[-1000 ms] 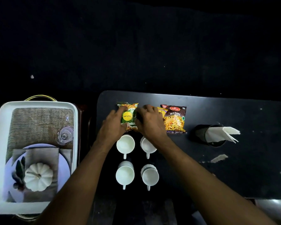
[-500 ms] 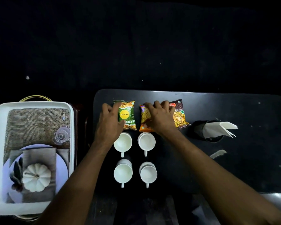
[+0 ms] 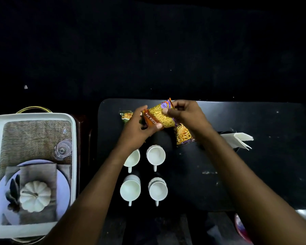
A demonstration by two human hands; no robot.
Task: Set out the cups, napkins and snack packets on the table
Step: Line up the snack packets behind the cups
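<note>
Both hands hold an orange-and-yellow snack packet [image 3: 160, 116] lifted above the black table [image 3: 254, 174]. My left hand [image 3: 138, 129] grips its lower left edge and my right hand [image 3: 185, 114] pinches its upper right corner. A green packet [image 3: 125, 115] lies partly hidden behind my left hand. A dark mixture packet [image 3: 183, 134] lies under my right wrist. Several white cups stand in two rows: back left [image 3: 133, 158] half covered by my forearm, back right [image 3: 155, 155], front left [image 3: 130, 190], front right [image 3: 158, 189]. White napkins [image 3: 238, 138] stick out of a dark holder to the right.
A white tray [image 3: 74, 138] stands left of the table, with burlap matting, a tipped glass [image 3: 63, 149], a plate and a white pumpkin [image 3: 34, 196] on a grey napkin. A reddish object [image 3: 240, 228] shows at the bottom right. Beyond the table all is dark.
The orange packet was lying flat under my right hand; now both hands have lifted and tilted it. My left hand left the green packet and moved right.
</note>
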